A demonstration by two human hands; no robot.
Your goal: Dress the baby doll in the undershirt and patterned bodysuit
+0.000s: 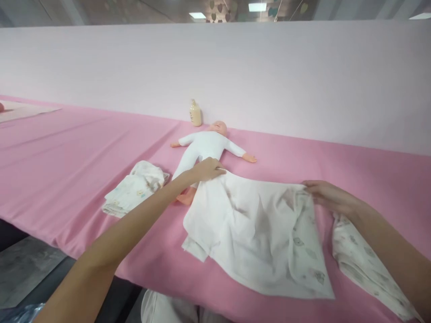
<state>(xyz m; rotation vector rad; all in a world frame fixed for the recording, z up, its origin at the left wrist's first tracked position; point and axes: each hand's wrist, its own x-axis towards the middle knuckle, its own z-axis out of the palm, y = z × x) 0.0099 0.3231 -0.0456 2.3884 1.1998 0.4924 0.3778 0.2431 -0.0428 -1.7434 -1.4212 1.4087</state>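
Note:
A white patterned cloth (256, 229) lies spread on the pink table cover (67, 161). My left hand (207, 169) pinches its far left corner, right beside the doll's legs. My right hand (328, 195) grips its far right corner, fingers closed on the fabric. A baby doll (208, 146) in a white suit lies on its back just beyond the cloth, arms out. My left forearm hides part of the doll's feet.
A folded patterned cloth (134, 188) sits left of the doll. A small cream bottle (195, 113) stands behind the doll's head against a pale pink wall (215, 72). Another cloth (363, 264) hangs under my right arm. The table's near edge drops to a grey floor (27, 269).

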